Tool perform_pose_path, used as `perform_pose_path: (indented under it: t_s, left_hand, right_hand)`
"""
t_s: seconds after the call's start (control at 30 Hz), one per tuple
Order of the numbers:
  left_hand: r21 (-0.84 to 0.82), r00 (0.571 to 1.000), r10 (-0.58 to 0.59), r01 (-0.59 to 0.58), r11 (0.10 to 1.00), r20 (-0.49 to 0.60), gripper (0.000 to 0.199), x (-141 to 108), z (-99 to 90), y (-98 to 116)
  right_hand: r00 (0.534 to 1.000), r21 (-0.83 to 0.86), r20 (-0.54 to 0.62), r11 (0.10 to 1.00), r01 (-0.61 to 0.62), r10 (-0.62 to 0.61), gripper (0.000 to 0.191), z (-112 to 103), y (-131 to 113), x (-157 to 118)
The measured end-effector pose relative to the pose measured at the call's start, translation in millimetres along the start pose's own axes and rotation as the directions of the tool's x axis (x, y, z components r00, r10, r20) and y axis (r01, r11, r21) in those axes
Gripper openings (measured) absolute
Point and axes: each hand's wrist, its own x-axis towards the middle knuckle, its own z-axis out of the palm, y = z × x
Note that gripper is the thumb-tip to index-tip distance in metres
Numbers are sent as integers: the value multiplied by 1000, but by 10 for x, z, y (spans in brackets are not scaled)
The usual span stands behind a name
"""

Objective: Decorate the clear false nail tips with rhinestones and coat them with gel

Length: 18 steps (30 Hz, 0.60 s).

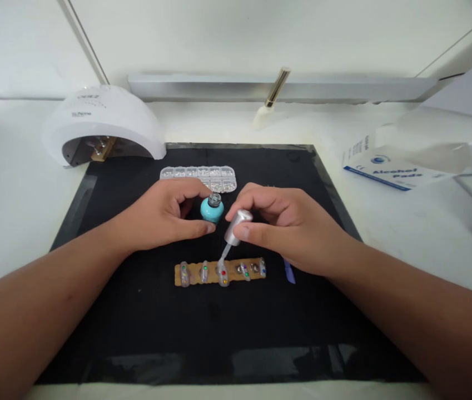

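Note:
My left hand (pixel 173 214) grips a small turquoise bottle (pixel 212 211), its neck uncapped, between thumb and fingers. Pinched in my right hand (pixel 277 219) is a silver cap with a brush (pixel 236 228), tilted so that the bristles point down. The brush tip touches or hovers just over the middle nail piece (pixel 223 275), which carries red and yellow gems. That piece sits on a wooden strip (pixel 194 273) with several other gem-decorated nail pieces, lying on a black mat (pixel 156 328).
Behind my hands lies a clear compartment case (pixel 198 172) of small gems. A white lamp (pixel 106 119) with a wooden piece inside stands back left. Farther back is a gold-capped bottle (pixel 275 94); an Alcohol Pads box (pixel 398 161) is at right. A purple tool (pixel 289 272) lies right of the strip.

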Motion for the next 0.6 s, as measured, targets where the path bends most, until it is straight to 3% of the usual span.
perform_pose_path:
  t_s: [0.4,0.6]
  left_hand:
    - [6,999,5,-5,1000,-36,14,9,-9,25]
    - [69,987,-3,15,998,-160,18,-27,-30,138]
  right_hand:
    - [998,129,-61,991,41,-34,12,-24,-8,-7]
    - [988,206,-78,968,146,-132,15,-4,-113,-52]
